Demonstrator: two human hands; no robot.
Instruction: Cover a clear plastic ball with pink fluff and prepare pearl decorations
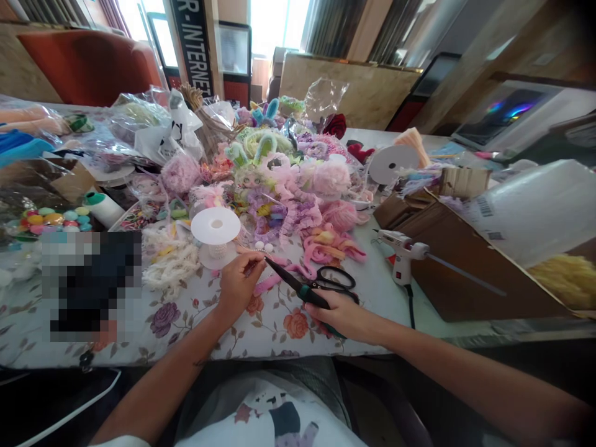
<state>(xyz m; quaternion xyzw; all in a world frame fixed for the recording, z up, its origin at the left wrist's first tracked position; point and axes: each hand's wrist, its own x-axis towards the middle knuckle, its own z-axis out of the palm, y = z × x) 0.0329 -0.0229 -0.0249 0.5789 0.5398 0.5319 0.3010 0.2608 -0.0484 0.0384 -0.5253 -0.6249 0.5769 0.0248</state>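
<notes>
My left hand [239, 279] is closed in a pinch, fingertips on what looks like the thin bead string [251, 249] beside a white spool [215, 225]. Long-nose pliers [288, 276] with green-and-black handles are gripped in my right hand [347, 313]. Their narrow tip points left and meets my left fingertips; the jaws look closed, and what lies between them is too small to tell. Just behind the pliers lie black-handled scissors [338, 278]. Two white round beads [264, 246] rest beyond my left hand, and a pink ribbon strip [270, 282] lies beside it.
Pink yarn and ruffled trim [298, 211] heap across the middle. A white glue gun [403, 251] stands at right, against a cardboard box [465, 267]. At left are colourful beads [56, 220], a thread cone [105, 210] and a pixelated dark patch. Floral cloth [195, 329] covers the front.
</notes>
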